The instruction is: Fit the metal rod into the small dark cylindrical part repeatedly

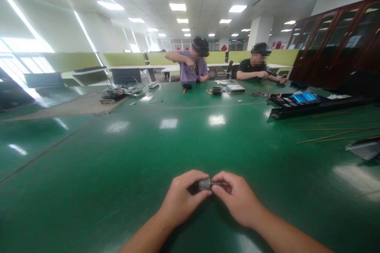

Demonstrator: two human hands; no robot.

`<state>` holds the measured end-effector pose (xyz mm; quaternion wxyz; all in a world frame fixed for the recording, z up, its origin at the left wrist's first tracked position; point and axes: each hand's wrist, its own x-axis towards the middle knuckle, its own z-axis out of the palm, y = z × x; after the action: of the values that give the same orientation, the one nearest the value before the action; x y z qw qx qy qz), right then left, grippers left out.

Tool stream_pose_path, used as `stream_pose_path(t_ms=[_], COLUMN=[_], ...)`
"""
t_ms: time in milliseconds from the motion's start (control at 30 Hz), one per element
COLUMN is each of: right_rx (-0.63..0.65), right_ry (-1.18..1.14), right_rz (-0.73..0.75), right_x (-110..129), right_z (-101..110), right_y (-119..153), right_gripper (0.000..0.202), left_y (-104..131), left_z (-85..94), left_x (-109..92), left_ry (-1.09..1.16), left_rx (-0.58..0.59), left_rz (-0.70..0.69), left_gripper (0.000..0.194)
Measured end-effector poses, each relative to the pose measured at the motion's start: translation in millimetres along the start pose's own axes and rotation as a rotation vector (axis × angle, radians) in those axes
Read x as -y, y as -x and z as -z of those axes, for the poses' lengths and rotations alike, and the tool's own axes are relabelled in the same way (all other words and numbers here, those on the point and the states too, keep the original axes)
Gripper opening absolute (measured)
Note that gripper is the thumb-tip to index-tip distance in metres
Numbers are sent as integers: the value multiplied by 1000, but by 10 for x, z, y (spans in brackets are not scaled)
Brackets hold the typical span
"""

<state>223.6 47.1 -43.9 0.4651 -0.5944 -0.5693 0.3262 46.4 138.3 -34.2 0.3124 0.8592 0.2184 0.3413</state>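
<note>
Between my two hands is a short grey metal cylinder [204, 184] that looks like a drill chuck, lying sideways just above the green table [190, 146]. My left hand [181, 193] grips it between thumb and fingers. A thin dark rod [218, 183], perhaps a drill bit, extends from its right end. The thumb and fingers of my right hand [237, 197] pinch this rod close to the cylinder. Fingers cover part of both pieces, so I cannot tell how firmly they are joined.
Two people work across the table. Near them lie a small black device [216, 91] and a white box [235, 88]. Electronic parts [118, 93] are heaped at far left. To the right are a long black tray [314, 106] and several thin rods [338, 129].
</note>
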Motion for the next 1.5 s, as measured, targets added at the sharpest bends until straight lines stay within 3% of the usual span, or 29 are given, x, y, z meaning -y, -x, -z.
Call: stream_pose_path(t_ms=[1500], right_rx=[-22], right_ry=[-31], right_rz=[-46], right_x=[33], right_z=[14], right_y=[11], right_gripper=[11], left_y=[-1], left_z=[27], left_x=[-32], left_ry=[-70], left_rx=[-65], left_rz=[-47], left_gripper=[20])
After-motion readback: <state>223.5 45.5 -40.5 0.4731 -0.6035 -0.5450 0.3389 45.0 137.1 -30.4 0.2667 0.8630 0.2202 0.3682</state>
